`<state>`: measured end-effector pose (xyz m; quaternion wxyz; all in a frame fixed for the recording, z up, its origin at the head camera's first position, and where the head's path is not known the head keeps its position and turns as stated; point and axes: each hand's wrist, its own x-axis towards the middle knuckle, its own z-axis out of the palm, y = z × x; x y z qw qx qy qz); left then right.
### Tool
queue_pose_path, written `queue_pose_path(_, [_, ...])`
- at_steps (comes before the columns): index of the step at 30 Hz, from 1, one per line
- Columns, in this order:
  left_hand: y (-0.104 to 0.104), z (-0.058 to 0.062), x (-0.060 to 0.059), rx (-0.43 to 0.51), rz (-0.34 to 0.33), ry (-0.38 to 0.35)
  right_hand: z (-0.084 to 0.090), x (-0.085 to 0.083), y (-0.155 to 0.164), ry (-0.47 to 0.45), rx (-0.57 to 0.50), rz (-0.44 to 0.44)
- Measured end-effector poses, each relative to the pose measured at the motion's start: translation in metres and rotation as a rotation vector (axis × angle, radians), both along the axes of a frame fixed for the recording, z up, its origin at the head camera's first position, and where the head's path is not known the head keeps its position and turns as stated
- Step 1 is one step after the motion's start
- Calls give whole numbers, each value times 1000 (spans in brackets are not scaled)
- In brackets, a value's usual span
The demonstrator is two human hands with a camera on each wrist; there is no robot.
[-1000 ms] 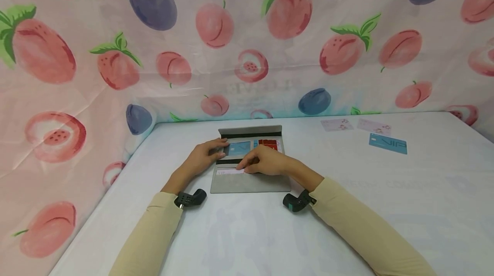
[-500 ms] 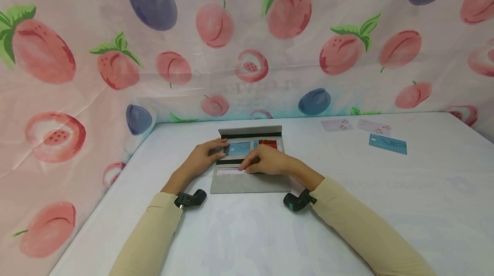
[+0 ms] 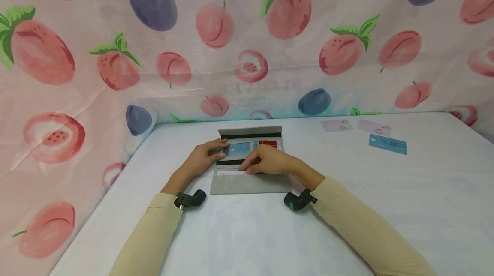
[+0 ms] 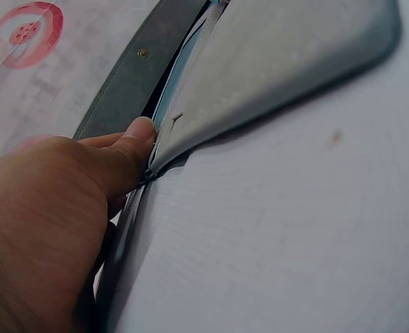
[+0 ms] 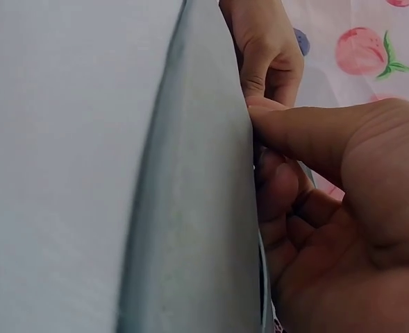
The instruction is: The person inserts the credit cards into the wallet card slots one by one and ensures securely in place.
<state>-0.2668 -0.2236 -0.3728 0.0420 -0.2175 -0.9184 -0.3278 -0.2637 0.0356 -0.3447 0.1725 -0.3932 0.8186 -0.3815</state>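
A grey wallet [image 3: 251,185] lies unfolded on the white table, its far flap raised. My left hand [image 3: 202,156] grips the wallet's left edge; in the left wrist view the thumb lies over the edge, with fingers behind it. Within the middle section sit a blue card [image 3: 238,149] and a red card [image 3: 269,143]. A pale card [image 3: 227,173] with small lettering shows as a narrow strip at the wallet's near panel. My right hand [image 3: 268,160] pinches this card near its right part and covers the rest. In the right wrist view, the panel hides the fingertips partly.
To the far right on the white table [image 3: 347,216] lie a blue VIP card [image 3: 387,143] and two pale pink cards, one left [image 3: 337,125] and one right [image 3: 374,127]. A fruit-patterned cloth [image 3: 247,23] hangs behind and at the left.
My right hand has shifted very slightly to the right, and the pale card's visible strip looks a little narrower. The left hand stays in place on the wallet.
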Motion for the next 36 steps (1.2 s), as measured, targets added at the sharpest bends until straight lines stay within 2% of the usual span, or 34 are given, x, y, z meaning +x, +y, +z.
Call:
queue_pose_path(8, [0, 0, 1, 6, -4, 2, 0, -2, 4, -5, -5, 22])
queue_pose_path(14, [0, 1, 3, 12, -1, 13, 10, -4, 20, -35, -38, 17])
queue_pose_path(21, [0, 1, 2, 7, -2, 17, 24, -15, 59, 1, -42, -108])
queue_pose_path(27, [0, 0, 3, 5, 5, 1, 25, -23, 100, -14, -1, -254])
queue_pose_path(36, [-1, -1, 0, 23, 1, -2, 23, -26, 160, 125, 74, -396])
